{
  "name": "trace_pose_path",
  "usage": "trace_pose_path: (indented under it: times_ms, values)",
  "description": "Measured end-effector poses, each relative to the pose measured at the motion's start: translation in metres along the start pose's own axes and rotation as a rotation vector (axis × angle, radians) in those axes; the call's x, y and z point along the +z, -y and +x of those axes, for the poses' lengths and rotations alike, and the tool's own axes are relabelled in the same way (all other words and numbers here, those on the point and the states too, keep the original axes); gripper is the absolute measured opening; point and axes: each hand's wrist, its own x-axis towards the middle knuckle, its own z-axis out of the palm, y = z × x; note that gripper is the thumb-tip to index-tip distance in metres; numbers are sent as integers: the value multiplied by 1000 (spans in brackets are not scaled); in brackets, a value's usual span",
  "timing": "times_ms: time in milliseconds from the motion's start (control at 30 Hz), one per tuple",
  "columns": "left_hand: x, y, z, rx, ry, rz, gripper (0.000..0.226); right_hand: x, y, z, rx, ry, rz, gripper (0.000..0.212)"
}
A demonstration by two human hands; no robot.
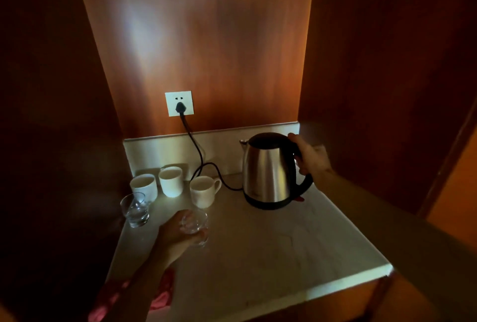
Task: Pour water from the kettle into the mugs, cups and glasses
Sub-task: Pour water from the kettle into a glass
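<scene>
A steel kettle (268,170) with a black lid and handle stands on its base at the back right of the pale counter (284,244). My right hand (311,156) is wrapped around its handle. My left hand (178,234) holds a clear glass (196,226) that rests on the counter near the front left. A second clear glass (134,209) stands to its left. Behind them are three white mugs: one at the far left (144,187), one behind (171,179), and one with its handle to the right (202,191).
A black cord (198,156) runs from the wall socket (179,103) down to the kettle base. Dark wooden walls close the niche at left, back and right. The counter's front edge (296,293) is near me.
</scene>
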Motion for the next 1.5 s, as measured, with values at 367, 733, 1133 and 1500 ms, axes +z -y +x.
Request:
trace_pose_path:
  times_ms: [367,733,1133,1500]
  values:
    - [-3,16,-25,53,72,-119,48,10,-8,-78,48,168,-217,62]
    - [-5,27,-17,68,67,-53,58,33,-2,-89,39,315,-502,63]
    - [-2,44,-6,32,75,-106,70,72,21,-86,61,402,-726,54]
    - [-4,45,-6,8,70,-137,71,88,32,-79,41,458,-820,52]
